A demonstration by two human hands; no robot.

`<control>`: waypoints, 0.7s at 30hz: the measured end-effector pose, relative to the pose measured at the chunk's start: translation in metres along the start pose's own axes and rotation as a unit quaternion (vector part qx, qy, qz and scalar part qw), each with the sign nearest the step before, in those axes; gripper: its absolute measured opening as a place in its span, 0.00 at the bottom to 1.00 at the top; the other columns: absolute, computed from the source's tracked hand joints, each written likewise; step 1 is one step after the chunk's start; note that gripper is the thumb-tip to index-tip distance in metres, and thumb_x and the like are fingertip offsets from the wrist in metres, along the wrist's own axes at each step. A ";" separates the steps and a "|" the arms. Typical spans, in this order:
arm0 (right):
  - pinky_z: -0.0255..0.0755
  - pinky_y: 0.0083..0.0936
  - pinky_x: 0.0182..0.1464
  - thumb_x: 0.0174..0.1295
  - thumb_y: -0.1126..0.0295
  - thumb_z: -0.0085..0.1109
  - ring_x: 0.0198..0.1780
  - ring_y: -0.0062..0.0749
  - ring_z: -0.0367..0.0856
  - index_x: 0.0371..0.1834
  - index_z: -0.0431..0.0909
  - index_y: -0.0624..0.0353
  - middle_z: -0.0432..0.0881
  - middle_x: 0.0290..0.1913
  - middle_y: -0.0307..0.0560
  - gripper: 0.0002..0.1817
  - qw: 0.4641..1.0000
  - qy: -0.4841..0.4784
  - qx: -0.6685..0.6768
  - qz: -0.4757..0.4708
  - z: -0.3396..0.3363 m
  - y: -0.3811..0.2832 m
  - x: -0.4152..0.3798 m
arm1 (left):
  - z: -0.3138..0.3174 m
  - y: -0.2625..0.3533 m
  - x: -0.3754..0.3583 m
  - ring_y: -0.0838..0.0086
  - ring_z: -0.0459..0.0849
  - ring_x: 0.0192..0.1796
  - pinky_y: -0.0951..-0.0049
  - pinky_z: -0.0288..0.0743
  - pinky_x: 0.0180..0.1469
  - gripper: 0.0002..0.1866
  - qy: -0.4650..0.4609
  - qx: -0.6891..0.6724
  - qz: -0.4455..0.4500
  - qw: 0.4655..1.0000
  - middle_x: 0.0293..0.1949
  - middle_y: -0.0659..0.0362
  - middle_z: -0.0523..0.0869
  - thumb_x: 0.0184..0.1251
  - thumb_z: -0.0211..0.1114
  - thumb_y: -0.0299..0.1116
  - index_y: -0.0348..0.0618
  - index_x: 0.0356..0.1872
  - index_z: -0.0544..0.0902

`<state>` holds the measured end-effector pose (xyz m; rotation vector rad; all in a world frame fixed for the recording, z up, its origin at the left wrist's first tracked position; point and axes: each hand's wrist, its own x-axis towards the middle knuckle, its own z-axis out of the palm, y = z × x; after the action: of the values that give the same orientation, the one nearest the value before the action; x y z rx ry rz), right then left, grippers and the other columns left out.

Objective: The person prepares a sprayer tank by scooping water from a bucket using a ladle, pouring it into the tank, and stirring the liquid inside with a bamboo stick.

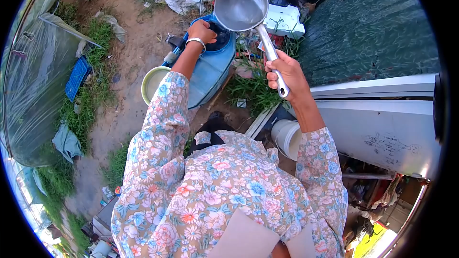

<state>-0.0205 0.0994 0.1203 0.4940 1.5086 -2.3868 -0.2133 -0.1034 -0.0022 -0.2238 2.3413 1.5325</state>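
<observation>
My right hand (288,72) grips the handle of a metal ladle (241,5) with a deep round bowl. It is raised, with the bowl over the far right edge of a blue plastic tank (210,74). My left hand (202,32) is closed at the tank's round, dark opening (221,40). Its fingertips are hidden, so what they hold cannot be made out. Left of the tank, partly behind my left sleeve (165,100), is a round container with a pale yellow-green rim (145,86).
A white bucket (286,136) stands by my right forearm, beside a long white panel (377,124). A white foam box (285,21) lies beyond the ladle. Grass and a blue crate (77,77) border the dirt path (129,43). Plastic sheeting (38,91) hangs at left.
</observation>
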 end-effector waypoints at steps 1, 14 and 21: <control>0.67 0.16 0.15 0.57 0.78 0.51 0.20 0.17 0.70 0.45 0.66 0.65 0.69 0.26 0.40 0.12 1.000 0.004 -0.012 -0.005 0.001 -0.001 0.000 | 0.000 0.000 -0.001 0.66 0.86 0.29 0.73 0.82 0.28 0.20 0.001 0.007 0.004 1.000 0.35 0.53 0.82 0.43 0.70 0.17 0.33 0.41 0.76; 0.67 0.17 0.15 0.55 0.77 0.53 0.19 0.17 0.70 0.51 0.66 0.65 0.70 0.24 0.38 0.19 0.995 0.025 -0.092 -0.038 0.001 0.002 -0.002 | 0.001 -0.001 -0.005 0.69 0.86 0.28 0.74 0.82 0.27 0.19 -0.012 0.053 0.014 0.998 0.33 0.55 0.83 0.43 0.72 0.20 0.34 0.40 0.78; 0.67 0.18 0.15 0.54 0.77 0.53 0.17 0.18 0.71 0.53 0.67 0.69 0.72 0.23 0.40 0.21 0.974 0.045 -0.204 -0.085 0.005 0.010 -0.006 | 0.001 0.001 -0.011 0.69 0.86 0.32 0.73 0.83 0.29 0.20 -0.015 0.088 0.023 0.996 0.34 0.55 0.82 0.41 0.74 0.22 0.34 0.39 0.79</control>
<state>-0.0119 0.0915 0.1165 0.3941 2.0911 -2.1027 -0.2035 -0.1026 0.0020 -0.1039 2.4568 1.3304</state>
